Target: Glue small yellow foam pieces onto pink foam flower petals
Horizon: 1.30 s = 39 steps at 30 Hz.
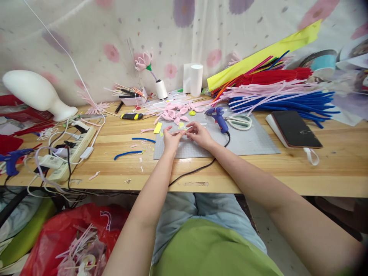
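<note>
The fingers (pixel 176 135) of the left hand (pixel 171 141) and those of the right hand (pixel 201 135) were pinched narrowly on the two ends of a thin pale stick (pixel 184 130), held just above the grey mat (pixel 247 142) on the counter (pixel 330 168). A blue glue gun (pixel 218 118) lay just beside the right hand, with pink petals (pixel 172 113) behind.

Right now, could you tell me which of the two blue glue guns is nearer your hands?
The glue gun standing on the grey mat, beside the scissors. The other lies far left, by the power strip.
</note>
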Available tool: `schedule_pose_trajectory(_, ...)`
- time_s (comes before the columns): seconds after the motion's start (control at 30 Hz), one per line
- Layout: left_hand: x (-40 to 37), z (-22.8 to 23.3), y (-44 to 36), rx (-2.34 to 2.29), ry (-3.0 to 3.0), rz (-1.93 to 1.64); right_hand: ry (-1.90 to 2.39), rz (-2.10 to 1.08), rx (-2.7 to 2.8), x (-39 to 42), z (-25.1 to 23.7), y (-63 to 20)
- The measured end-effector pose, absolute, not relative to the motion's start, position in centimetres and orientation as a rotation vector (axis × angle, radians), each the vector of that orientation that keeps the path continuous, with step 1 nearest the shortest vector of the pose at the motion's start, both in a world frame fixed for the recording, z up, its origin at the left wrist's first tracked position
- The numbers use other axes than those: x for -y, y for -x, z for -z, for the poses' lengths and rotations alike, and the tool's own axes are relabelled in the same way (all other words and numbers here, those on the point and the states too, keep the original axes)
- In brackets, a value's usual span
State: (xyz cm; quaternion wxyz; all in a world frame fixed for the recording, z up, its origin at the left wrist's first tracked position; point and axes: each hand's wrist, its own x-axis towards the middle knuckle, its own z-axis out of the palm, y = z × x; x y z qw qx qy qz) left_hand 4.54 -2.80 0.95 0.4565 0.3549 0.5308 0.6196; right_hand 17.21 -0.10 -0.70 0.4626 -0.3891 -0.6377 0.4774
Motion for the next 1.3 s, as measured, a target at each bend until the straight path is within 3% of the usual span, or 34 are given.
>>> schedule_pose_trajectory(0.93,3.1,-1.1,-4.2,-1.282,-0.925,-1.499,0.970,-1.039,1.736,0.5,-0.4,-17.9)
schedule_pose_trajectory(1.03,2.9,-1.0,-3.9,-1.313,-0.826,-1.577,0.963,-1.002,1.947,0.8,-2.9,-20.6)
schedule_pose_trajectory(1.2,2.7,-1.0,-3.2,-1.353,-0.762,-1.667,1.217,-1.202,2.116,0.6,-8.0,-29.2)
schedule_pose_trajectory(1.3,2.7,-1.0,-3.2,-1.372,-0.760,-1.671,1.626,-0.888,1.888,-0.5,-8.5,-33.4)
